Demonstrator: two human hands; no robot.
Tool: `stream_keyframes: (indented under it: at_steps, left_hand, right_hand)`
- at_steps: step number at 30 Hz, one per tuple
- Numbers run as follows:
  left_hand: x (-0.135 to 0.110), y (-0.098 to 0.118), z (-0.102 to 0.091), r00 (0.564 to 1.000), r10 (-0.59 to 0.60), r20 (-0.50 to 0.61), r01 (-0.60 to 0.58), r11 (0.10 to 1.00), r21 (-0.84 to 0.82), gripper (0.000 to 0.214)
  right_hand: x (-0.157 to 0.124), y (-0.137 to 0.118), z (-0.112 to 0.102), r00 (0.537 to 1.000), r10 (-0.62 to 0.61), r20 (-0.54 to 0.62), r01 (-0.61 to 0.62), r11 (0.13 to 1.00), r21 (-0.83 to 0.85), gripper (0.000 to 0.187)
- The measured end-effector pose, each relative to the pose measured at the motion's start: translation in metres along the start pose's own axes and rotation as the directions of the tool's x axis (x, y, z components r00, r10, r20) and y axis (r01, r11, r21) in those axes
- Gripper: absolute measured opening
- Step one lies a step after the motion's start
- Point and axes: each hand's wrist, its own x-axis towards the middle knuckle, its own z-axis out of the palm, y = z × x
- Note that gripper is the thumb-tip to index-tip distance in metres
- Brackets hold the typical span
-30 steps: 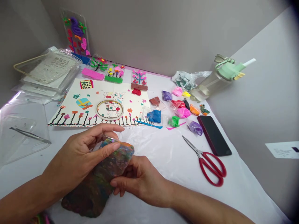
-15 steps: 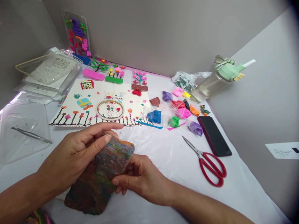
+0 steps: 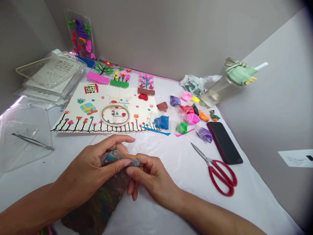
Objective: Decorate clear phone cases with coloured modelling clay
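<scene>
A flat slab of modelling clay (image 3: 102, 199), mostly dark brown with blue, green and orange streaks, is held low in front of me. My left hand (image 3: 97, 166) grips its upper end, thumb laid across the front face and fingers behind. My right hand (image 3: 151, 176) pinches the right edge near the top, its thumb close to the left thumb. The top part tilts back, showing blue and orange swirls. My left forearm and hand cover part of the slab's left side.
Beyond the hands lies a decorated sheet (image 3: 70, 114) with a tape ring (image 3: 102, 119) on it. Bagged clay (image 3: 161, 122), red-handled scissors (image 3: 215, 171), a phone (image 3: 225, 143) and a bottle (image 3: 215, 89) are on the right. Tweezers (image 3: 33, 142) rest on a clear case at left.
The slab has dropped lower, and its upper end now tilts or bends back. Both thumbs have come nearer each other at its top; my left hand has shifted right and down.
</scene>
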Motion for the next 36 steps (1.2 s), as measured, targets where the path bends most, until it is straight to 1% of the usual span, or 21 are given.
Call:
stream_keyframes:
  at_steps: [4, 7, 10, 13, 15, 19, 21, 23, 26, 28, 30, 32, 34, 36]
  left_hand:
    - [0.001, -0.001, -0.004, 0.999, 0.045, 0.001, -0.045, 0.998, 0.037, 0.039]
    - [0.003, -0.001, -0.007, 0.999, 0.031, 0.014, -0.031, 0.998, 0.053, 0.047]
    - [0.004, -0.002, -0.012, 0.998, 0.022, 0.067, -0.025, 0.999, 0.047, 0.052]
    - [0.004, -0.004, -0.018, 0.994, 0.033, 0.107, -0.040, 0.997, 0.064, 0.052]
    - [0.005, -0.007, -0.024, 0.990, 0.019, 0.138, -0.028, 0.998, 0.064, 0.051]
    - [0.008, -0.011, -0.033, 0.975, -0.007, 0.222, -0.006, 0.998, 0.058, 0.050]
    - [0.009, -0.011, -0.033, 0.966, -0.008, 0.260, -0.001, 0.999, 0.034, 0.050]
    - [0.010, -0.009, -0.029, 0.970, -0.023, 0.242, 0.023, 1.000, 0.005, 0.053]
    - [0.009, -0.005, -0.018, 0.988, -0.081, 0.131, 0.086, 0.996, -0.036, 0.062]
    - [0.008, -0.004, -0.013, 0.990, -0.110, 0.087, 0.116, 0.992, -0.056, 0.063]
    - [0.007, -0.003, -0.011, 0.991, -0.114, 0.071, 0.118, 0.992, -0.053, 0.060]
    - [0.007, -0.003, -0.014, 0.993, -0.102, 0.065, 0.104, 0.994, -0.027, 0.060]
    - [0.007, -0.003, -0.019, 0.992, -0.098, 0.076, 0.098, 0.995, 0.004, 0.061]
    - [0.008, -0.004, -0.024, 0.988, -0.104, 0.114, 0.102, 0.995, 0.017, 0.065]
  right_hand:
    - [0.000, -0.002, 0.001, 1.000, 0.017, -0.004, -0.017, 1.000, -0.004, 0.040]
    - [0.000, -0.003, 0.001, 1.000, 0.027, -0.011, -0.027, 1.000, 0.000, 0.040]
    - [0.001, -0.004, 0.001, 0.999, 0.030, -0.013, -0.030, 1.000, 0.003, 0.039]
    - [0.001, -0.004, 0.001, 0.999, 0.039, -0.019, -0.039, 0.999, -0.010, 0.040]
    - [0.000, -0.005, 0.000, 0.999, 0.044, -0.019, -0.045, 0.999, -0.015, 0.042]
    - [0.000, -0.005, 0.000, 0.999, 0.040, -0.017, -0.040, 0.999, -0.008, 0.044]
    - [0.000, -0.005, 0.000, 0.999, 0.035, -0.020, -0.035, 0.999, -0.001, 0.043]
    - [0.000, -0.004, -0.001, 0.999, 0.030, -0.031, -0.030, 1.000, 0.002, 0.042]
    - [0.000, -0.001, -0.002, 0.999, 0.017, -0.046, -0.017, 1.000, 0.001, 0.041]
    - [0.001, -0.001, -0.002, 0.999, 0.012, -0.046, -0.012, 1.000, 0.000, 0.041]
    - [0.000, -0.001, -0.002, 0.999, 0.019, -0.044, -0.019, 1.000, -0.002, 0.041]
    - [0.000, -0.002, -0.002, 0.999, 0.026, -0.043, -0.026, 1.000, -0.007, 0.042]
    - [0.000, -0.003, -0.001, 0.999, 0.029, -0.040, -0.030, 0.999, -0.013, 0.042]
    - [0.000, -0.003, -0.001, 0.999, 0.028, -0.035, -0.029, 0.999, -0.019, 0.042]
